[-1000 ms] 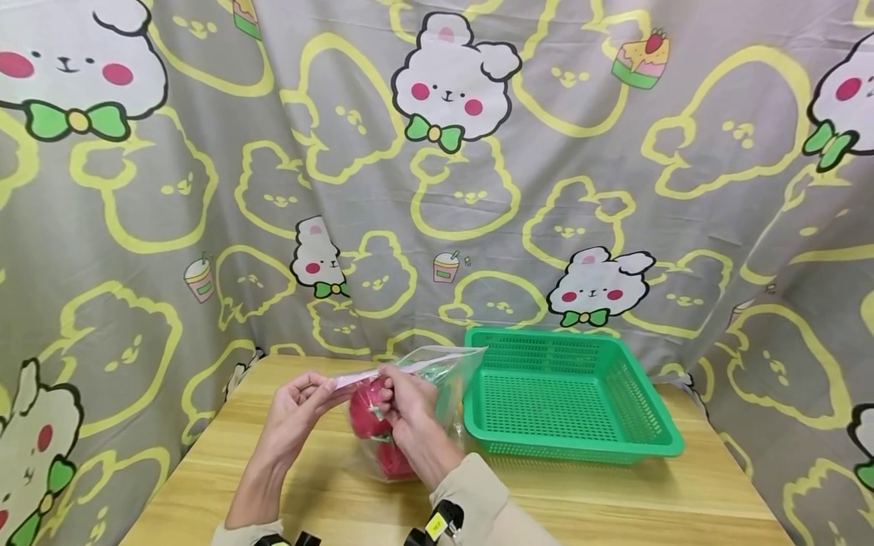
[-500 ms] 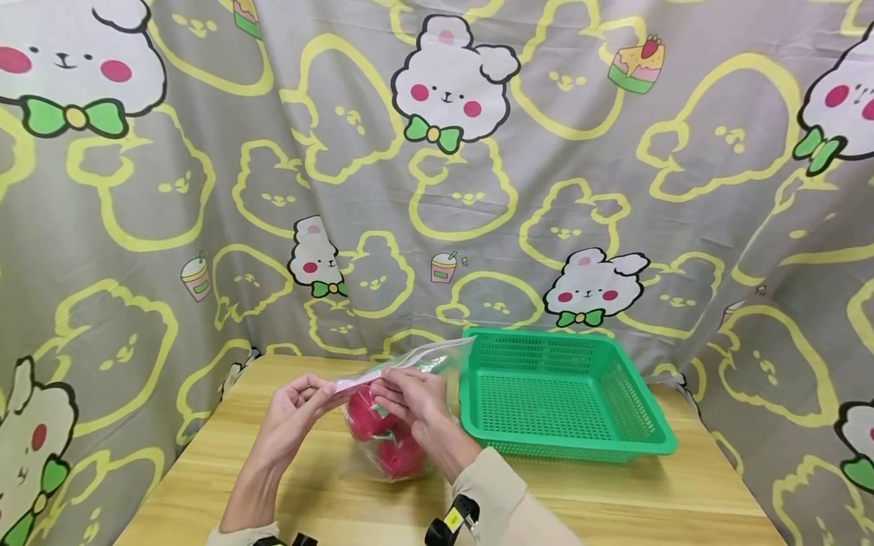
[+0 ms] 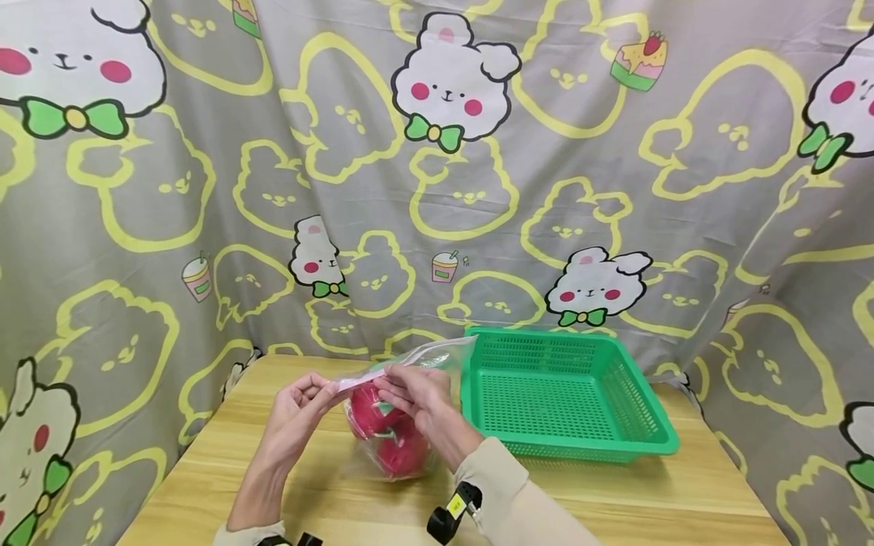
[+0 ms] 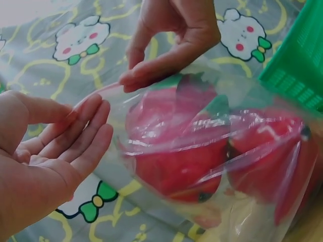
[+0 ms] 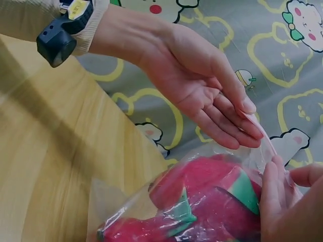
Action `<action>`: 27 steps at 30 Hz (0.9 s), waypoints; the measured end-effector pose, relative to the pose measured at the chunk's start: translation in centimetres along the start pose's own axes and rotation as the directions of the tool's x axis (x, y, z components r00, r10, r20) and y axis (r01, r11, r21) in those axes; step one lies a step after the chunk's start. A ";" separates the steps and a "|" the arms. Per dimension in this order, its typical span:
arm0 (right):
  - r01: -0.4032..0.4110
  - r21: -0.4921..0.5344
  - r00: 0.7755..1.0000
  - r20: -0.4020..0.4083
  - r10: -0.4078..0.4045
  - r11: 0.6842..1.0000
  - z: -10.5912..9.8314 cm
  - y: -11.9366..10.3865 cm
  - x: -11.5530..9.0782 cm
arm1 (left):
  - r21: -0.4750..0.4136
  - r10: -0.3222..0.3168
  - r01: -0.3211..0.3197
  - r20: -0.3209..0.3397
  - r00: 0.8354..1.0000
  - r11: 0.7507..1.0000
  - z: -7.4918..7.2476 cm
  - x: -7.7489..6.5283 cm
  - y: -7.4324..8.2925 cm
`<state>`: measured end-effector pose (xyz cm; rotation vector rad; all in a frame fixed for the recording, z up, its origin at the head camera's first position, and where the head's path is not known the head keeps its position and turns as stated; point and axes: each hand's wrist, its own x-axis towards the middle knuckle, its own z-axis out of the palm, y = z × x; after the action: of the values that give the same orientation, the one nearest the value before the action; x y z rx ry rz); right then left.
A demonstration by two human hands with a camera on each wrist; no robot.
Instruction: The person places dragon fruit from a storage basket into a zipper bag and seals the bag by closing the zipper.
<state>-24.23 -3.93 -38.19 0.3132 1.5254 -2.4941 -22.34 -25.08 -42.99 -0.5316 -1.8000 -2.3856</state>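
A clear zip bag (image 3: 447, 355) holds red fruits with green scales, which look like dragon fruits (image 3: 403, 453). My left hand (image 3: 290, 413) pinches the left end of the bag's pale zip strip between thumb and fingers. Farther along the same strip, my right hand (image 3: 425, 396) pinches it with thumb and fingertips. In the left wrist view, the strip runs between the left hand (image 4: 45, 156) and the right hand (image 4: 179, 38). Below them, the dragon fruits (image 4: 174, 156) show through the plastic. The bag's bottom stands on the table.
Right of the bag, a green perforated basket (image 3: 573, 453) sits on the wooden table (image 3: 614, 500); no contents show in it. A grey curtain (image 3: 382, 197) with cartoon rabbits hangs behind and at both sides.
My right hand's fingers have straightened from a tighter curl and its forearm has swung right. The bag's far corner has shifted slightly left and up, and more of the fruits shows. My left hand stays put.
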 end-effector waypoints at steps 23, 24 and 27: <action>0.100 0.097 0.995 0.006 -0.101 0.990 -2.4 0.2 -0.7 | -0.220 -0.205 0.188 -0.056 0.977 0.957 1.5 0.1 0.3; 0.101 0.098 0.995 0.008 -0.103 0.990 -2.4 0.3 -0.7 | -0.210 -0.219 0.199 -0.076 0.973 0.957 1.7 0.2 0.3; 0.106 0.106 0.994 0.011 -0.108 0.989 -2.4 0.6 -0.8 | -0.174 -0.235 0.211 -0.130 0.963 0.962 2.0 0.3 0.3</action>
<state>-23.12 -2.06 -39.55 0.2315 1.4437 -2.6582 -22.09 -23.25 -42.19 -0.1617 -1.6960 -2.6526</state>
